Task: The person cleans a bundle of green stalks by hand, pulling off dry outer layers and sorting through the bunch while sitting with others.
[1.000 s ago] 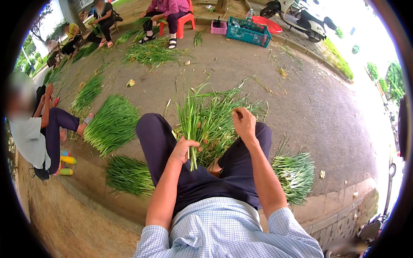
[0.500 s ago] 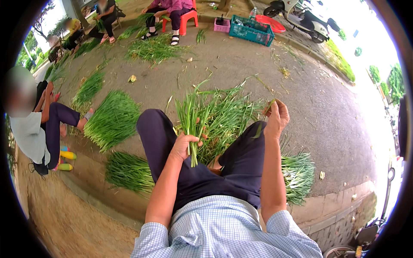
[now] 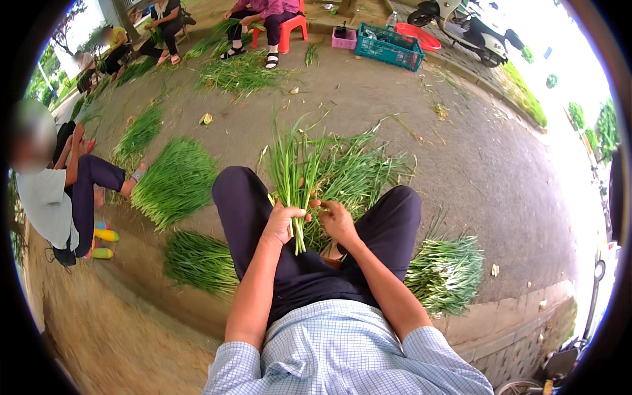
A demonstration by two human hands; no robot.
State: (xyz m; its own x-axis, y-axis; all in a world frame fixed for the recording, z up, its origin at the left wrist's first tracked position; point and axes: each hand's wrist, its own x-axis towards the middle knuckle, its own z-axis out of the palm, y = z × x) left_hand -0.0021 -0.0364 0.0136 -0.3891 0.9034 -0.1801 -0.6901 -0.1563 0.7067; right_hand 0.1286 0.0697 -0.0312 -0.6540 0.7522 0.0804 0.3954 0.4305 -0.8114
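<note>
My left hand (image 3: 279, 224) is wrapped round a bunch of garlic chives (image 3: 293, 168), held upright between my knees with the pale stem ends down. Just to the right of the bunch is my right hand (image 3: 338, 224), its bent fingers a little apart and their tips close to the stems. No leaf shows in it, and whether the fingertips touch the bunch is hard to make out. Beyond and below my hands lies a loose heap of garlic chives (image 3: 362, 168) on the ground, partly hidden by my hands and legs.
Neat piles of chives lie at left (image 3: 174, 181), by my left thigh (image 3: 197, 263) and by my right thigh (image 3: 447, 273). A person (image 3: 49, 197) sits at left; others sit farther back. A teal crate (image 3: 390, 49), a red basin (image 3: 419, 36) and a scooter (image 3: 467, 33) stand behind.
My right hand has come from beyond my right knee, where it held a leaf, in to the bunch. That leaf no longer shows in it. The left hand keeps its hold.
</note>
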